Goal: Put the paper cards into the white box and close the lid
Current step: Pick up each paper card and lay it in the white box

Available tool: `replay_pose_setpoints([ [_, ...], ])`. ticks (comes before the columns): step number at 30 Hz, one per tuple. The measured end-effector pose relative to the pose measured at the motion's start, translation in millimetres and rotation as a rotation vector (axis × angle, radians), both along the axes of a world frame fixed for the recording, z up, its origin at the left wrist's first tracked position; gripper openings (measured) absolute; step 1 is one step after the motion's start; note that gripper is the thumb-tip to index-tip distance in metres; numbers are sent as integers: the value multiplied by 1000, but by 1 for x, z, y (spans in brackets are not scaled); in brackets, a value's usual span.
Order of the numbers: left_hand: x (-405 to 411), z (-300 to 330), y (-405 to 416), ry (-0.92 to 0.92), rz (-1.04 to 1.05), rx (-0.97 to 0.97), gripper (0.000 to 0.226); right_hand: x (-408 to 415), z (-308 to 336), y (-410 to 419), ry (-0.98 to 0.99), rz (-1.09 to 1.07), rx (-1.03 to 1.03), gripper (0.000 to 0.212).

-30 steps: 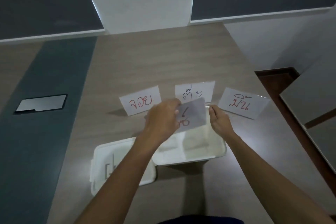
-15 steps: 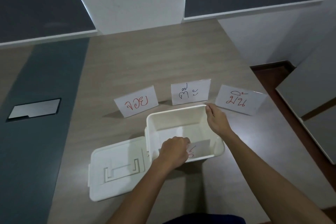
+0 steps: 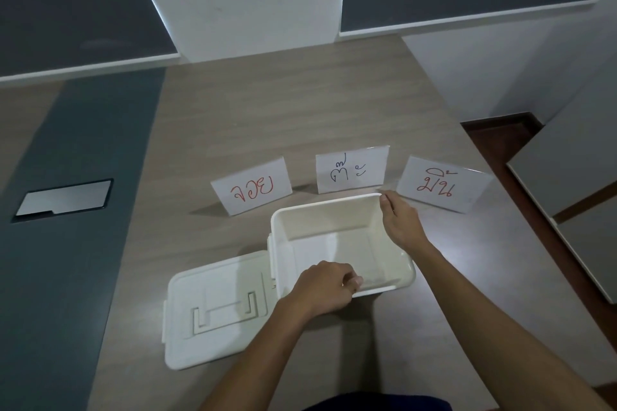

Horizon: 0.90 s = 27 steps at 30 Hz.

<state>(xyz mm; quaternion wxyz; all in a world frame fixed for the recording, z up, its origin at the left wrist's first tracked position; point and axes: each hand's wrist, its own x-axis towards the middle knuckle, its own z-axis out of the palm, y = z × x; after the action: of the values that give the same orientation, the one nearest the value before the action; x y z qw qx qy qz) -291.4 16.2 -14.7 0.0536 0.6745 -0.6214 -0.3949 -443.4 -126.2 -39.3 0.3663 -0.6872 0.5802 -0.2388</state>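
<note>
The white box [image 3: 329, 208] stands open in the middle of the table. Its lid [image 3: 217, 307] is folded out flat to the left. My left hand [image 3: 322, 290] rests on the box's near rim with the fingers curled in. A pale paper card [image 3: 379, 277] lies on the box floor just past those fingertips; whether they touch it is unclear. My right hand [image 3: 399, 223] grips the far right corner of the rim. Three cards stand behind the box: a left card [image 3: 252, 185] and a right card [image 3: 440, 183] with red writing, and a middle card [image 3: 352, 168] with dark writing.
A grey metal floor plate [image 3: 63, 200] sits in the dark strip at the left. The table's right edge [image 3: 521, 210] drops to a dark wooden floor, with a grey panel [image 3: 574, 183] beyond. White wall and pillar rise behind the table.
My left hand carried a card from above the box down inside it, and the card's red writing is no longer visible. My right hand has stayed on the box rim.
</note>
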Motion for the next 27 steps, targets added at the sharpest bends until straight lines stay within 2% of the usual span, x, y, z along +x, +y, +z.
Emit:
replay_pose_setpoints([
  [5, 10, 0, -2, 26, 55, -57, 39, 2, 1, 1, 4, -4, 11, 27],
  [12, 47, 28, -35, 157, 271, -394, 23, 3, 0, 0, 30, 3, 1, 28],
  [15, 78, 41, -60, 88, 364, -566, 25, 4, 2, 0, 27, 8, -8, 28],
  [17, 106, 43, -82, -6, 425, -598, 29, 4, 2, 0, 25, 11, -6, 27],
  [20, 152, 35, -113, -186, 477, -531, 39, 5, 2, 2, 16, 10, 5, 27],
  [24, 201, 14, -134, -415, 463, -311, 55, 6, 3, 3, -5, 13, 9, 29],
  [27, 219, -1, -140, -464, 447, -167, 52, 5, 2, 2, 3, 15, 15, 28],
])
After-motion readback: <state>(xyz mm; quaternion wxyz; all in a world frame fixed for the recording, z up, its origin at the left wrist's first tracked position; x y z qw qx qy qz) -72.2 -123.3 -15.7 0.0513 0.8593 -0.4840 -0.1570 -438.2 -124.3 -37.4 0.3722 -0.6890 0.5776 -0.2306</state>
